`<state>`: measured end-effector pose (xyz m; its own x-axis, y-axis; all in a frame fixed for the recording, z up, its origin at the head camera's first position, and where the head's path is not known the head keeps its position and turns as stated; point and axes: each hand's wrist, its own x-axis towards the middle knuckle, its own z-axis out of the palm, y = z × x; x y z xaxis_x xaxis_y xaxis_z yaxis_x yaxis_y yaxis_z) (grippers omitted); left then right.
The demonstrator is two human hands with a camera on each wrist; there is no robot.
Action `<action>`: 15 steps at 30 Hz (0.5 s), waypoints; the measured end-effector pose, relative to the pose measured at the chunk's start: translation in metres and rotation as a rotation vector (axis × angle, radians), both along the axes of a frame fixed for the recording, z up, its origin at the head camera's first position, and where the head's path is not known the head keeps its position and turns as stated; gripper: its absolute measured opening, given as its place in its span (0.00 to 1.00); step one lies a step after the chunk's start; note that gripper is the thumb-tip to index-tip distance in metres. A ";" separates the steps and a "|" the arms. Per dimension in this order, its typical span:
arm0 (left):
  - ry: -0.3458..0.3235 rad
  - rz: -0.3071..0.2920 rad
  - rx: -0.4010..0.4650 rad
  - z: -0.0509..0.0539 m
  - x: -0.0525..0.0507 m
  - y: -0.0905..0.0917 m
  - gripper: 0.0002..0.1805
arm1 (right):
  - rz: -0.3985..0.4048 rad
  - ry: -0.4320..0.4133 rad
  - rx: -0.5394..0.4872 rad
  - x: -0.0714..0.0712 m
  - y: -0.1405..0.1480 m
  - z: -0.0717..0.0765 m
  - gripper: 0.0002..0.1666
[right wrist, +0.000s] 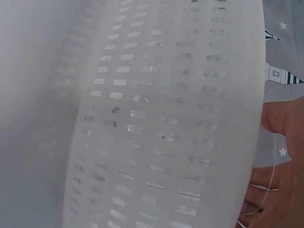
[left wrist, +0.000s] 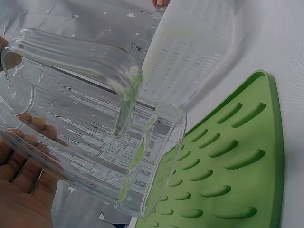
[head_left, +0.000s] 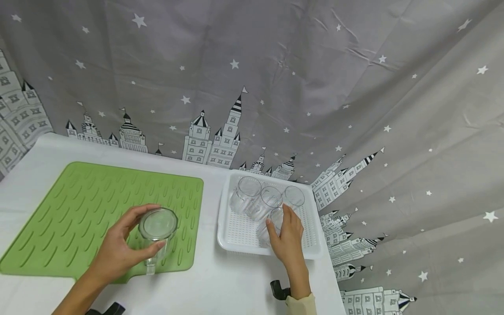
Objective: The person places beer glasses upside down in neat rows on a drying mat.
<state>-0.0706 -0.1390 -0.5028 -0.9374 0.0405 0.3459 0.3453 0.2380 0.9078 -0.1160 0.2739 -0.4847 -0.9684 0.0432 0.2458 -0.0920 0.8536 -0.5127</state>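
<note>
My left hand (head_left: 118,250) holds a clear glass mug (head_left: 159,224) between thumb and fingers, over the green mat (head_left: 78,210). The mug is upside down; in the left wrist view its handle (left wrist: 80,52) faces the camera and its rim points toward the mat. On the right, my right hand (head_left: 290,238) reaches into a white perforated basket (head_left: 222,223), thumb and fingers around a clear glass (head_left: 264,232) near the front wall. In the right wrist view the basket's side hides most of that glass.
Three more clear glasses, a left one (head_left: 248,188), a middle one (head_left: 271,197) and a right one (head_left: 294,197), stand in the back of the basket. White cloth covers the table (head_left: 208,280). Behind hangs a grey curtain (head_left: 275,87) with stars and castles.
</note>
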 end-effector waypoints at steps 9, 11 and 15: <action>0.000 0.002 -0.006 -0.001 -0.001 -0.001 0.50 | -0.009 -0.012 -0.004 0.001 -0.002 -0.003 0.43; 0.001 0.002 -0.006 -0.001 -0.001 -0.002 0.50 | -0.013 -0.022 0.002 0.001 -0.002 -0.003 0.43; 0.001 0.003 -0.011 0.000 -0.001 -0.004 0.50 | -0.012 -0.026 0.013 0.001 -0.003 -0.003 0.42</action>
